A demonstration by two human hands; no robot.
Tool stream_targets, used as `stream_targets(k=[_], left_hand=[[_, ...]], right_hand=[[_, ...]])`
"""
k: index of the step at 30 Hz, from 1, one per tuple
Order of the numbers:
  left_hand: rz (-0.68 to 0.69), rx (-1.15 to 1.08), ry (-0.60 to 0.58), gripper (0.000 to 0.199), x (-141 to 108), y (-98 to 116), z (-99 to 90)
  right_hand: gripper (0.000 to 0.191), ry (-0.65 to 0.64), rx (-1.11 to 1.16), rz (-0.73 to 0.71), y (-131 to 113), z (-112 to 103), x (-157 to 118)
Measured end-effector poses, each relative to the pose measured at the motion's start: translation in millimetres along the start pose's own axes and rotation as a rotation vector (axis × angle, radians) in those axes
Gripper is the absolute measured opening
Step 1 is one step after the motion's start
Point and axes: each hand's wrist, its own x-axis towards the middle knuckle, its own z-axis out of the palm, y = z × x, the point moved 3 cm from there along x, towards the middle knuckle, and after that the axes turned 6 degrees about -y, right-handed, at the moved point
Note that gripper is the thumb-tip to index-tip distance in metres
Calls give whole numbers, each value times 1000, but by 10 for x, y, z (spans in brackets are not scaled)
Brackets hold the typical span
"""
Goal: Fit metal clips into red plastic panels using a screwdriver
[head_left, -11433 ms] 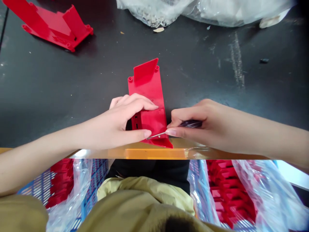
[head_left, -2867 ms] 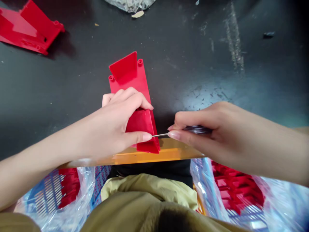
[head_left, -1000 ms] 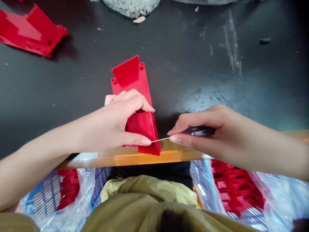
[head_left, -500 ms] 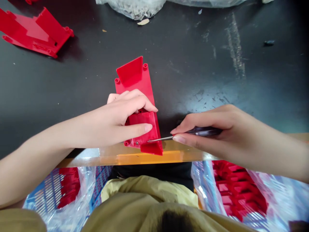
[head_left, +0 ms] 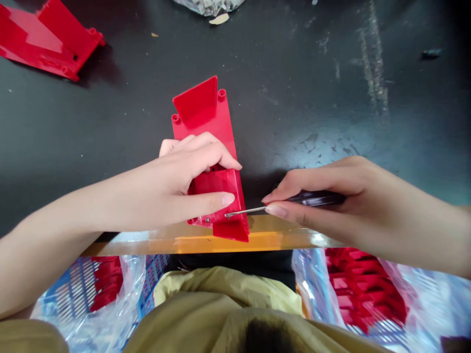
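A red plastic part [head_left: 217, 125] with raised flaps lies at the table's front edge, its near end over the orange strip. My left hand [head_left: 191, 176] grips it from the left, thumb on the near section and fingers across its middle. In my right hand [head_left: 312, 196] is a thin metal tool with a dark handle [head_left: 318, 198], pinched between thumb and fingers. The tool's tip touches the red part's near section, right of my left thumb. A small metal piece [head_left: 208, 220] sits near the part's lower left corner.
Another red part [head_left: 47, 41] lies at the back left. A plastic bag [head_left: 211, 6] is at the back edge, a small dark object [head_left: 431, 54] at the far right. Below the table edge, blue baskets [head_left: 75, 289] lined with plastic hold red parts [head_left: 364, 289].
The view has shifted slightly, so the bag and the other red part sit higher in the picture. Both hands keep their holds, and the tool's tip remains at about the same spot on the part.
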Motion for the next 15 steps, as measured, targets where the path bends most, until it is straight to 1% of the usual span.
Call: stream_targets(k=[7, 15], left_hand=[[19, 27, 11, 15, 3, -18, 11], [8, 22, 0, 18, 7, -8, 8]], right_hand=[[9, -8, 62, -46, 27, 11, -3], [12, -5, 50, -43, 25, 15, -9]])
